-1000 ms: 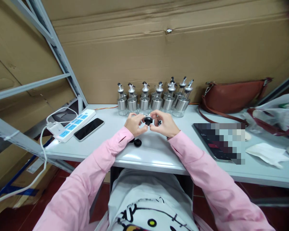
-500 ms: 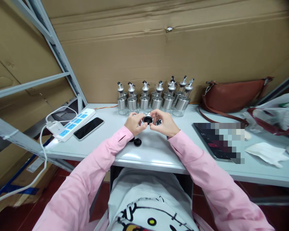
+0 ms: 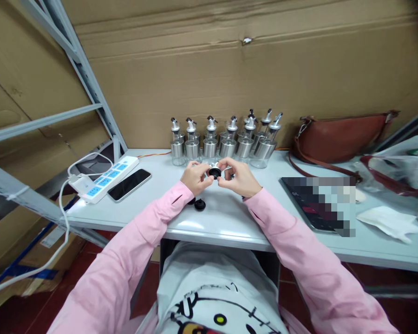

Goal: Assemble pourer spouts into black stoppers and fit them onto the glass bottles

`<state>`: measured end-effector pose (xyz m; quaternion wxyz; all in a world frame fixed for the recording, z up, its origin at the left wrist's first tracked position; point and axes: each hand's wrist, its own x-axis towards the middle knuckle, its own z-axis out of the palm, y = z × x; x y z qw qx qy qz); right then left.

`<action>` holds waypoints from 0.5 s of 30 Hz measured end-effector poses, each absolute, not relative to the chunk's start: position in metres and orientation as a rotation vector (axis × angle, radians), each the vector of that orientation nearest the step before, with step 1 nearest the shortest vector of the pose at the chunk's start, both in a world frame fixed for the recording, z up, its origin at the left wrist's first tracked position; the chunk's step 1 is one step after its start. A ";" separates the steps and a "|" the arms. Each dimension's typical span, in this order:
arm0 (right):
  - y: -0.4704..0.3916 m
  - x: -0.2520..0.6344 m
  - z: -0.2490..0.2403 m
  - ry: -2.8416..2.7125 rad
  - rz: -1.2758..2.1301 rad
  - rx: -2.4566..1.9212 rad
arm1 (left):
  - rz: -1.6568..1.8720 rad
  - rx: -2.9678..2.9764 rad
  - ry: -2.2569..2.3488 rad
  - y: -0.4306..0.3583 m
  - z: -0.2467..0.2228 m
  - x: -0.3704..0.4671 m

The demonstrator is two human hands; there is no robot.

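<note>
Tipped since a second ago, one black-and-silver stopper (image 3: 215, 173) showed its black side, pinched between left hand (image 3: 196, 178) and right hand (image 3: 241, 177); one black cap (image 3: 199, 204) lay at seven o'clock, eight spouts (image 3: 212, 125) at twelve.

A: Held piece, appearance?
B: Round cap (image 3: 215, 173); black ringed face, silvery part on far side.
A: Pose, place?
B: Black face turned near; pinched between left hand (image 3: 196, 178) and right hand (image 3: 239, 178), over worktop (image 3: 226, 220).
</note>
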<state>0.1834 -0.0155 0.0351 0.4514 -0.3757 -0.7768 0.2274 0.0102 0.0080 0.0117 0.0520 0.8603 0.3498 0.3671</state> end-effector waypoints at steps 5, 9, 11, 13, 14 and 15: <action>-0.014 0.184 0.034 -1.920 0.594 -0.936 | 1.090 2.621 1.070 0.007 0.014 0.010; -0.013 0.186 0.033 -1.907 0.594 -0.941 | 1.107 2.622 1.044 0.007 0.014 0.010; -0.013 0.186 0.033 -1.908 0.601 -0.945 | 1.110 2.623 1.047 0.007 0.014 0.010; -0.012 0.186 0.033 -1.911 0.608 -0.945 | 1.098 2.631 1.060 0.007 0.014 0.010; -0.012 0.186 0.033 -1.910 0.611 -0.944 | 1.091 2.636 1.064 0.007 0.014 0.010; -0.012 0.187 0.033 -1.909 0.615 -0.943 | 1.085 2.642 1.067 0.007 0.014 0.010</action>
